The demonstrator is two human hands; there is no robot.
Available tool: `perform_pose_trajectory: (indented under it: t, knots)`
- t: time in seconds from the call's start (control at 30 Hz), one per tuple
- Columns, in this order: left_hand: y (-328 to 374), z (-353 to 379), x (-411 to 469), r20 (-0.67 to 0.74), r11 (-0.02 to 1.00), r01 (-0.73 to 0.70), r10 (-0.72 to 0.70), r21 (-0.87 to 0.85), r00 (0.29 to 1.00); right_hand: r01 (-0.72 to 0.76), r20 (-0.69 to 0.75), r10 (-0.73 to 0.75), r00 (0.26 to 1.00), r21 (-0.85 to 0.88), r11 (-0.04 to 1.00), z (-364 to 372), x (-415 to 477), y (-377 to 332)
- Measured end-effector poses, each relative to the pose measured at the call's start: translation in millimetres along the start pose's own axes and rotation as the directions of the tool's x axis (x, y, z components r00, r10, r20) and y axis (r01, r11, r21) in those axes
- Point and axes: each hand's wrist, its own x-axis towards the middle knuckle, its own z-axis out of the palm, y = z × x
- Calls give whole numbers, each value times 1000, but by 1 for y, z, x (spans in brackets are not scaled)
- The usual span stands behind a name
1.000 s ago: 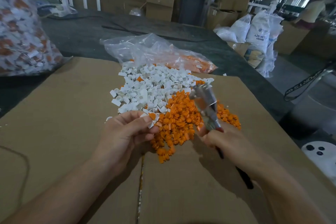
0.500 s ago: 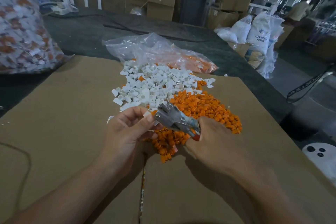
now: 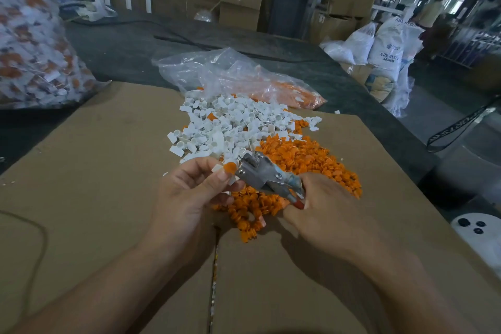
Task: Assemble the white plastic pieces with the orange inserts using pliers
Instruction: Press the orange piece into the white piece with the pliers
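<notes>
While your left hand (image 3: 189, 192) pinches a white piece (image 3: 217, 169) topped by an orange insert (image 3: 230, 167) between thumb and fingertips, your right hand (image 3: 325, 206) grips the handles of the metal pliers (image 3: 267, 173), whose nose sits right against the part. Both hands hover over the near edge of the heap of orange inserts (image 3: 306, 163) on a cardboard sheet (image 3: 95, 171) covering the table (image 3: 122, 49). The pile of white pieces (image 3: 230, 127) lies just behind, touching it. Farther back, a clear plastic bag (image 3: 230, 76) holds more orange parts, and a large filled bag (image 3: 32, 43) stands far left.
</notes>
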Motion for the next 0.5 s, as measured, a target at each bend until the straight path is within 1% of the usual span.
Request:
perform_pose_trajectory:
  t: [0.07, 0.1, 0.2, 0.3, 0.37, 0.43, 0.5]
  knots:
    - [1, 0, 0, -33, 1000, 6, -7, -17, 999, -16, 22, 15, 1000, 23, 1000, -7, -1, 2]
    - [1, 0, 1, -48, 1000, -4, 4, -10, 999, -19, 55, 17, 998, 48, 999, -12, -2, 4]
    - [2, 2, 0, -37, 1000, -10, 11, 19, 999, -26, 193, 0, 981, 131, 991, -27, -1, 9]
    - [2, 1, 0, -32, 999, -8, 9, 37, 999, -82, 323, -12, 946, 277, 957, -36, 2, 15]
    - [2, 2, 0, -10, 1000, 5, -5, -13, 1000, -124, 453, -86, 887, 415, 901, -37, 4, 18]
    - [4, 3, -1, 58, 997, 35, -31, -66, 998, -192, 566, -178, 805, 532, 825, -35, 6, 18]
    - [5, 4, -2, 99, 993, 89, -82, -76, 992, -265, 636, -223, 739, 579, 771, -32, 9, 17]
